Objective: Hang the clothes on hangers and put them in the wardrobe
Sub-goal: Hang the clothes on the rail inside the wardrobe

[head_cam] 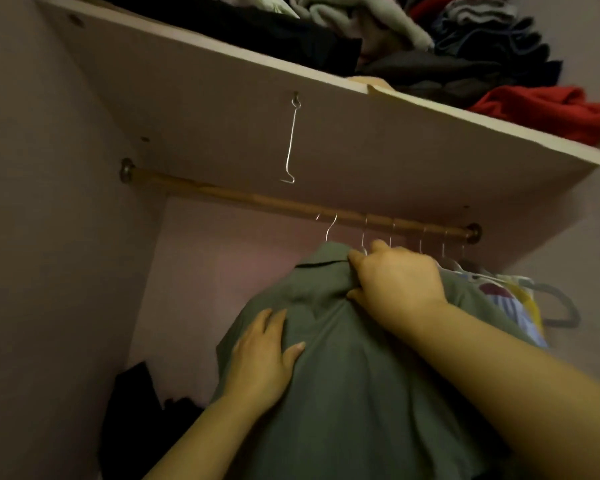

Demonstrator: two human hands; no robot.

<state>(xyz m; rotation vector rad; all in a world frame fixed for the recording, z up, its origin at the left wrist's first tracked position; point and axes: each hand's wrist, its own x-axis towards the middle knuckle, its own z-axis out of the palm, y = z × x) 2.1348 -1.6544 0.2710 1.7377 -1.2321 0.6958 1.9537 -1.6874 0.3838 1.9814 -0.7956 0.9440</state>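
Hanging just below a wooden rail inside a wardrobe is a grey-green collared shirt, seen from below. It is the garment being put away. The thin wire hook of its hanger rises from the collar and meets the rail's lower edge. Blur makes it unclear whether the hook is fully seated over the wood. The rail runs from upper left to lower right across the view. The shirt sits right of the rail's middle, with bare rail to its left and a row of other hanger hooks close on its right. Both hands are on the shirt, directly under the rail. The right hand is the higher and nearer to the hook. Its fingers are curled and pinch the fabric just beside the collar, close to the neck of the neighbouring hanger. The left hand is lower and further left, lying flat on the shirt's shoulder with straight fingers and gripping nothing. Any settling or sliding would probably run along the rail, with the right hand best placed to guide the hook. Right of the shirt hang a patterned garment and a grey plastic hanger. Above is a shelf with a loose wire hook dangling from its underside and folded clothes piled on top. Dark clothing lies low on the left.
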